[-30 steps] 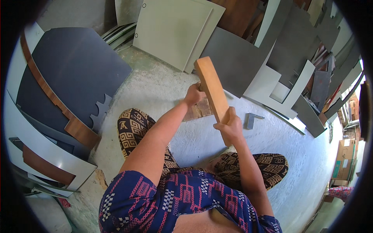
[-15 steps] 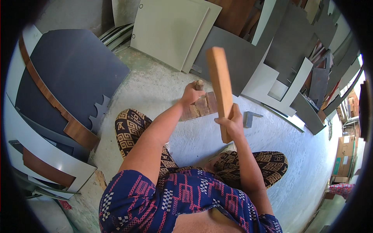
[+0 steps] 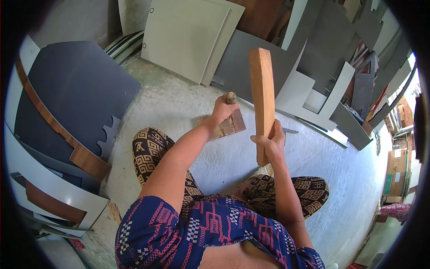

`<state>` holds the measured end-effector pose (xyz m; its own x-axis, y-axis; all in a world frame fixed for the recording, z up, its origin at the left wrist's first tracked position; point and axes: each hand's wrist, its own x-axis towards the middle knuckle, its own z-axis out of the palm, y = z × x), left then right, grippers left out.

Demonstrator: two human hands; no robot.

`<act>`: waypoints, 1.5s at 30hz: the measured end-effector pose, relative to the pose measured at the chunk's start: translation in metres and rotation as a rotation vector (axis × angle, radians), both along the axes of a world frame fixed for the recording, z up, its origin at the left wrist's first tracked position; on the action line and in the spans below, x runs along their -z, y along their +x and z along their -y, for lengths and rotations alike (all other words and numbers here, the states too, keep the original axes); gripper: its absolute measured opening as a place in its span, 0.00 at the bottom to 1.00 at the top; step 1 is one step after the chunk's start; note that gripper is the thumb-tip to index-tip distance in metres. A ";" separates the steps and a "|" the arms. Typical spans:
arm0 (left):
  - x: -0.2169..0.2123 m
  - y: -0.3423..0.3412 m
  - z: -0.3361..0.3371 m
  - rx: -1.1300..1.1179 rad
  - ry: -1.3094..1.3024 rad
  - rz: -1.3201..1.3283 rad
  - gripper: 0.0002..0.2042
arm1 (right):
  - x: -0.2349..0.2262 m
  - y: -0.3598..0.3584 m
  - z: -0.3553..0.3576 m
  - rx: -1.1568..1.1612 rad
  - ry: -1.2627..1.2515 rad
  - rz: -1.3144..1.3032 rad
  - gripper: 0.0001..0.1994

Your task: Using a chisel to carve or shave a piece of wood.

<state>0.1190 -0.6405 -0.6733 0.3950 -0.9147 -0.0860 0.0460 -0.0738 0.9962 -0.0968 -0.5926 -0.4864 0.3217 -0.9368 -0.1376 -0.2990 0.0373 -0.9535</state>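
Note:
On the floor in front of me lies a worn, dark wooden block (image 3: 235,123). Over it, my left hand (image 3: 221,110) is closed around a round wooden handle (image 3: 230,97) whose top sticks up out of the fist; its lower end is hidden by the hand. My right hand (image 3: 273,142) grips the bottom part of a thick wooden bar (image 3: 263,89), held upright above the floor with its far end raised. Just behind the right hand, a small grey square-shaped tool (image 3: 291,131) shows only its thin arm.
A beige panel (image 3: 186,38) and a grey sheet (image 3: 251,60) lean along the far side. Dark and white cut boards (image 3: 76,89) stack up at left. Several offcuts crowd the far right, including a white cut-out board (image 3: 329,101). A cardboard box (image 3: 396,172) stands at right.
The wooden bar has moved slightly right and stands straighter. My right hand now covers much of the grey tool. The left hand stays on the handle; the view has shifted a little.

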 end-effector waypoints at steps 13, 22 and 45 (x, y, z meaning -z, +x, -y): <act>0.025 -0.004 0.017 0.043 -0.021 -0.023 0.16 | -0.005 -0.006 -0.009 0.025 -0.175 0.010 0.31; -0.018 -0.023 0.011 0.004 -0.008 -0.007 0.14 | 0.017 -0.020 -0.005 -0.124 -0.146 -0.370 0.36; 0.006 -0.012 0.005 0.104 -0.090 -0.043 0.11 | 0.029 -0.014 -0.004 -0.203 -0.111 -0.523 0.36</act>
